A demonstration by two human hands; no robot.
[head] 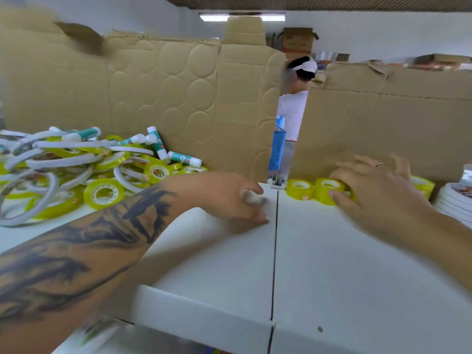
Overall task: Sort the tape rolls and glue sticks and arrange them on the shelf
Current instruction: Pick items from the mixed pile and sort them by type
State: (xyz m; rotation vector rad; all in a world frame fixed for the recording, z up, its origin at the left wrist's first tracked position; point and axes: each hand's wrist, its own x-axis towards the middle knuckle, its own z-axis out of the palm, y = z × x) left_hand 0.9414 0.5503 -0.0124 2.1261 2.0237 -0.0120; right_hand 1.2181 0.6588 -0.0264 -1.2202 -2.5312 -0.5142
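Head view: a white shelf, made of two boards with a dark seam running between them from front to back.
Pile on the left board: a loose heap of tape rolls, yellow rolls with white cores mixed with thin white rings, lying flat and tilted over one another.
Glue sticks: several white sticks with teal labels lie on top of and behind the heap, one leaning against the cardboard.
Row on the right board: yellow rolls stand side by side, touching, against the back of the shelf.
Right hand: fingers spread and bent over the yellow row, thumb against the front of one roll; it appears to grip that roll, though its fingers hide the rolls behind.
Left hand: curled just left of the seam, knuckles down near the board; something pale shows between its fingers, but motion blur makes it impossible to tell what, or whether it is gripped.
Backing: flattened cardboard sheets stand upright behind both boards, with a gap between them.
Through the gap: a person in a white shirt, mostly hidden by the cardboard.
Far right edge: a stack of white rings, cut off by the frame.
Upper background: a cardboard box, its print too small to read.
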